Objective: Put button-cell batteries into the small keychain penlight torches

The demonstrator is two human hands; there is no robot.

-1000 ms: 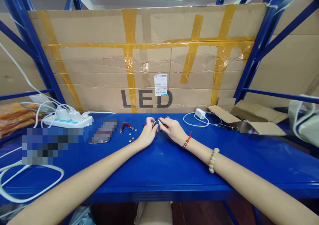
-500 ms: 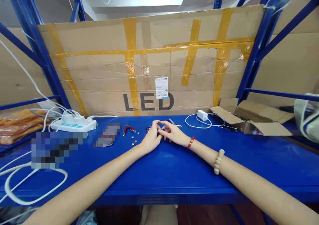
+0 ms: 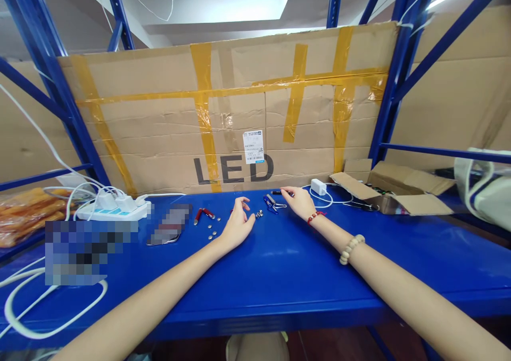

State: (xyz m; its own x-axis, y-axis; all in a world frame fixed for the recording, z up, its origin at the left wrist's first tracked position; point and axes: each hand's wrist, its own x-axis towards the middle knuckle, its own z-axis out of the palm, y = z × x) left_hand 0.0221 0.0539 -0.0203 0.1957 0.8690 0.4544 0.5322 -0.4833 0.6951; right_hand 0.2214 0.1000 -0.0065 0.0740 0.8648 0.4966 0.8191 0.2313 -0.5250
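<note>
My left hand (image 3: 236,228) rests on the blue tabletop with fingers loosely curved and thumb apart, nothing visible in it. Just right of its thumb lies a small cluster of shiny button cells (image 3: 259,213). My right hand (image 3: 300,203), farther right, has its fingertips on a small black cylinder (image 3: 276,193) with a shiny end. Beside that hand lie a blue tube-like piece (image 3: 270,203) and a silver clip (image 3: 281,206). Left of my left hand are two short red tubes (image 3: 198,215) and several loose button cells (image 3: 210,227). Something reddish is mostly hidden behind the left fingers.
A phone (image 3: 170,225) and a white power strip (image 3: 136,211) with cables stand at the left. At the back right are a white charger (image 3: 318,186) with its cable and an open cardboard box (image 3: 423,205). A large cardboard sheet (image 3: 159,132) closes the back.
My hands, together before, are now apart. The right hand has moved right to the black cylinder, and the left has loosened. The button-cell cluster and blue piece now show between them.
</note>
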